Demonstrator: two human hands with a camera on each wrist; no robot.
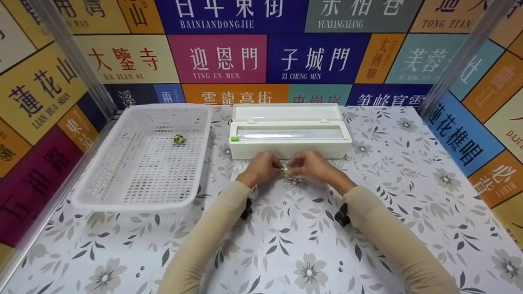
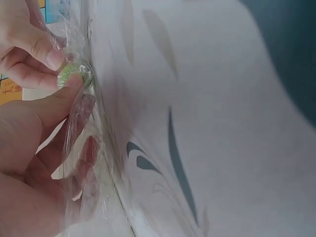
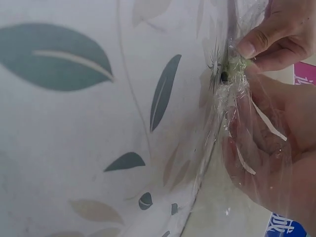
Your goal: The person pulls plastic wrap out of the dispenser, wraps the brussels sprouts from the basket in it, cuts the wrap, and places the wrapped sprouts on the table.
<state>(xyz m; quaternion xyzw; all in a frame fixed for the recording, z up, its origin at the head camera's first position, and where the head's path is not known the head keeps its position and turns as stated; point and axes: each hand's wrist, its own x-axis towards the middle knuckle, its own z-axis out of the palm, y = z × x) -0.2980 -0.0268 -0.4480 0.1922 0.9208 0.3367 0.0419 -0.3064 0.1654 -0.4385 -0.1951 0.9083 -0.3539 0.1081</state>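
Observation:
Both hands meet just in front of the white wrap box, around a small green piece (image 2: 72, 73) wrapped in clear plastic film (image 3: 242, 111). My left hand (image 1: 263, 166) pinches the green piece between thumb and fingers, with film draped over its other fingers. From the other side, my right hand (image 1: 312, 166) pinches the same piece through the film, thumb and fingertips close to the left thumb. Loose, crumpled film trails below and around the fingers in both wrist views. The piece is partly hidden by fingertips and film.
The white wrap box (image 1: 291, 151) stands behind the hands with its lid (image 1: 286, 112) raised and a roll of film inside. A white perforated basket (image 1: 137, 204) sits to the left, holding one small green-and-brown piece (image 1: 179, 139). Sign-patterned walls surround the flowered tabletop.

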